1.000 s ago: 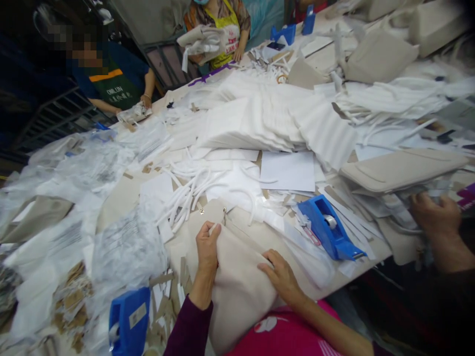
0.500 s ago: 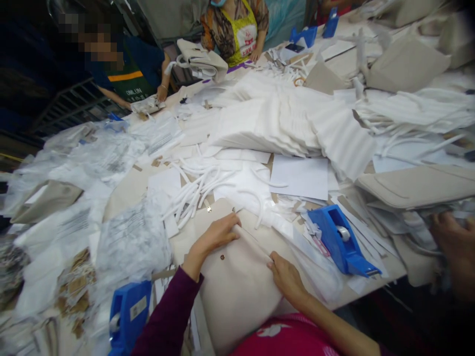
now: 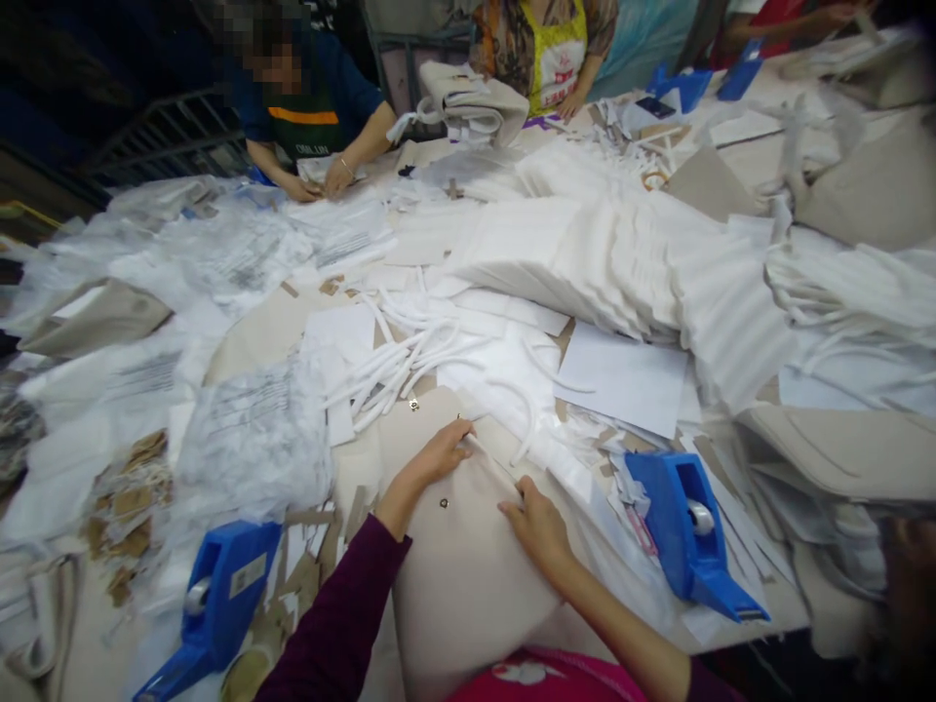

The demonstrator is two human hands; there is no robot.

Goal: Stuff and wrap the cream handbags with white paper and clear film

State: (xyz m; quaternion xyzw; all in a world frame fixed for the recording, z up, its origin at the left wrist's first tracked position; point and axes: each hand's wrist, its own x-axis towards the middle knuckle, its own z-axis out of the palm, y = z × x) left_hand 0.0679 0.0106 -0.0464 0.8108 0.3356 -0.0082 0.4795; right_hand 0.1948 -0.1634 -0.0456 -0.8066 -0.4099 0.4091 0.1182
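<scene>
A beige handbag [image 3: 468, 595] lies at the table's near edge, in front of my body. My left hand [image 3: 439, 453] pinches the upper edge of its panel, thumb and fingers closed on the material. A little lower and to the right, my right hand [image 3: 539, 526] grips the same edge with curled fingers. Between the hands that edge is drawn into a raised fold. One small metal snap [image 3: 444, 503] shows on the panel below my left hand, and another metal fitting [image 3: 413, 405] sits on the beige part beyond it. The bag's inside is hidden.
Blue tape dispensers stand on both sides, one right [image 3: 677, 526] and one left [image 3: 226, 585]. White tubes [image 3: 409, 361], foam sheets [image 3: 541, 244], white paper [image 3: 621, 375] and plastic bags [image 3: 253, 429] cover the table. Co-workers [image 3: 314, 127] are across it; a blurred hand shows at far right.
My right hand has slid up the edge toward my left hand, which still pinches it. The camera has turned, so the far side of the table appears farther right.
</scene>
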